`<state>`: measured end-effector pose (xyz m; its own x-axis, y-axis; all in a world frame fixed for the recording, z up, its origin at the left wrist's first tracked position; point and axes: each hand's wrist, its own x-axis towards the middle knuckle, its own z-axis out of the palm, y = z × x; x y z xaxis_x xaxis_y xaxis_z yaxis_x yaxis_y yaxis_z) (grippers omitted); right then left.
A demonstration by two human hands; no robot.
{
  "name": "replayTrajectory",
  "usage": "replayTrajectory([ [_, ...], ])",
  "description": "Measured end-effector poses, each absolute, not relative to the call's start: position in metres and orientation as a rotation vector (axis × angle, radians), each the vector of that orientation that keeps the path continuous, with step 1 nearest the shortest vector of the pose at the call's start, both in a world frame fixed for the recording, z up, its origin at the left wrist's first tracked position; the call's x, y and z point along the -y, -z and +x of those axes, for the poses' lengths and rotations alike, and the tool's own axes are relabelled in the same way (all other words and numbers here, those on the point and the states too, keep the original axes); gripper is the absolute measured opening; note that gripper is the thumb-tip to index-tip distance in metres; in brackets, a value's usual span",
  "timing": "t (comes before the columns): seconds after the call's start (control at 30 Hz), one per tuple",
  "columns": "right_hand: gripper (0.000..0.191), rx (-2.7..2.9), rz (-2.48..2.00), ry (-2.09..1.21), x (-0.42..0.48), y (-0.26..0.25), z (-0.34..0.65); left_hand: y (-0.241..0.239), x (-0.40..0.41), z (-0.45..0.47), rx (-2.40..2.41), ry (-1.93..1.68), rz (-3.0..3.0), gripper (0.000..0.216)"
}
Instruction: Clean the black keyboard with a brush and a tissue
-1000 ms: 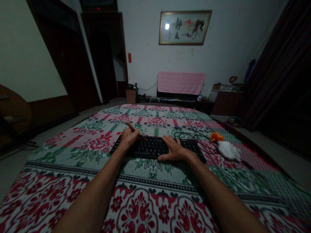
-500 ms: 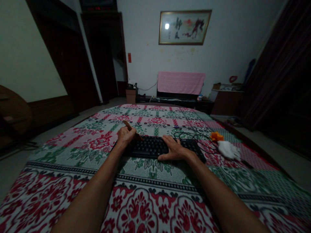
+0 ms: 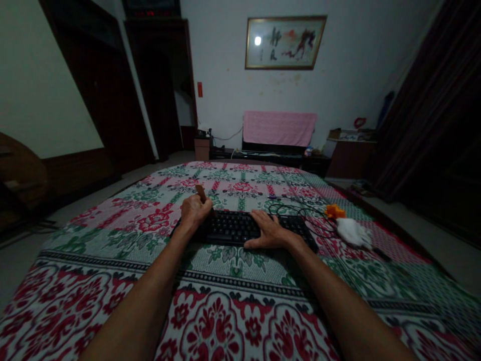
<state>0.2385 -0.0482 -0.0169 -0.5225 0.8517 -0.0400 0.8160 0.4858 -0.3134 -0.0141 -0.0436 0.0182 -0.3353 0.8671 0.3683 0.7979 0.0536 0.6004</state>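
Note:
A black keyboard (image 3: 233, 228) lies on the patterned cloth in front of me. My left hand (image 3: 194, 209) is closed around a brown, wooden-looking stick (image 3: 201, 191) above the keyboard's left end. One end of the stick sticks up past my fingers; its lower end is mostly hidden, close to the keys. My right hand (image 3: 268, 229) rests flat on the right half of the keyboard, fingers stretched over the keys and thumb at the near edge.
A black cable (image 3: 289, 206) lies coiled behind the keyboard. To the right are an orange object (image 3: 335, 211) and a crumpled white cloth-like thing (image 3: 353, 232) on the floral cloth (image 3: 218, 321). A pink towel (image 3: 280, 128) covers a screen by the far wall.
The stick in my left hand has turned more upright, its top end shifting right and its lower end drawing toward the hand. My right hand and the keyboard stay put.

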Motion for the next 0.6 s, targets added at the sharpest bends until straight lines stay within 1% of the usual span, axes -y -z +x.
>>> replayTrajectory([
  [0.07, 0.12, 2.596, -1.457, -0.461, 0.049, 0.016, 0.238, -0.016, 0.041, -0.012, -2.147, -1.229, 1.703, 0.029],
  [0.17, 0.118, 2.584, -1.46, -0.466, 0.05, 0.015, 0.238, -0.006, 0.037, -0.003, -1.805, -1.37, 1.65, 0.031],
  [0.23, 0.117, 2.58, -1.464, -0.463, 0.05, 0.015, 0.237, 0.002, 0.036, 0.005, -1.67, -1.402, 1.633, 0.033],
  [0.37, 0.118, 2.595, -1.49, -0.457, 0.051, 0.013, 0.237, 0.008, 0.039, 0.014, -1.706, -1.379, 1.582, 0.033],
  [0.6, 0.119, 2.605, -1.468, -0.45, 0.051, 0.014, 0.238, 0.001, 0.045, 0.016, -1.851, -1.261, 1.856, 0.039],
])
